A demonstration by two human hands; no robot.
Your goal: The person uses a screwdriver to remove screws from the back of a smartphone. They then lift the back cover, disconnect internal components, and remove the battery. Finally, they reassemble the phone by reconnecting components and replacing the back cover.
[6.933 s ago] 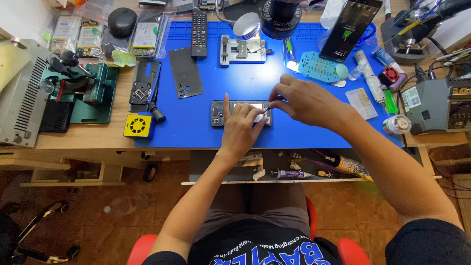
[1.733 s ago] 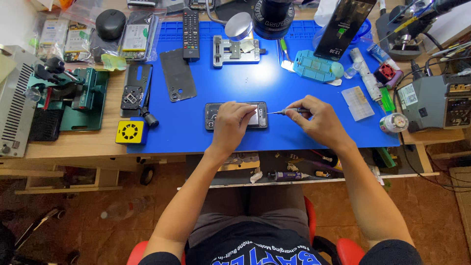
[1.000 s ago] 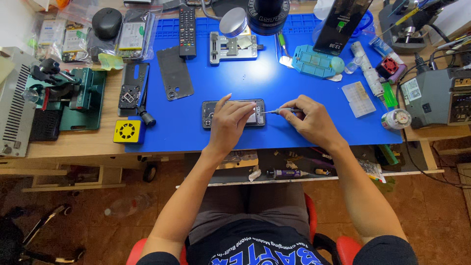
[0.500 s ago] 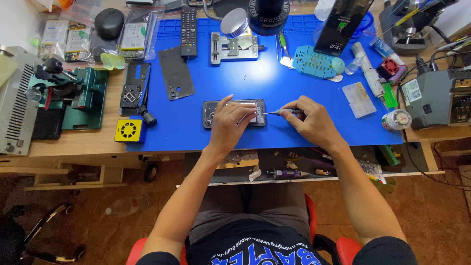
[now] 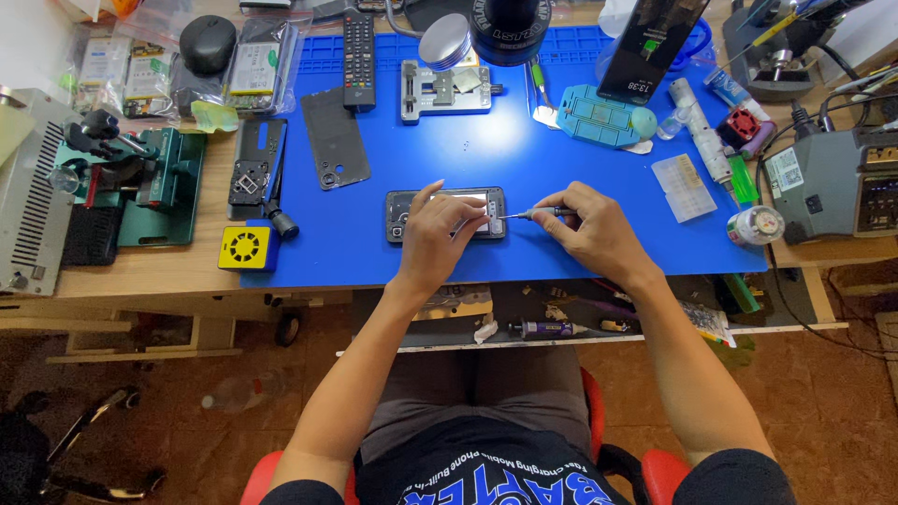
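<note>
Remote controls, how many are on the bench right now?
1. A black remote control lies at the far edge of the blue mat, left of the metal clamp jig. Clutter at the bench's edges could hide another.

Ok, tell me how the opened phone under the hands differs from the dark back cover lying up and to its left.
The opened phone lies crosswise on the blue mat; the back cover lies lengthwise, slightly tilted. The phone shows pale inner parts; the cover is plain dark with a camera hole. The left hand rests on the phone while the right hand points a thin tool at it; the cover lies untouched. Both rest flat on the mat.
</note>
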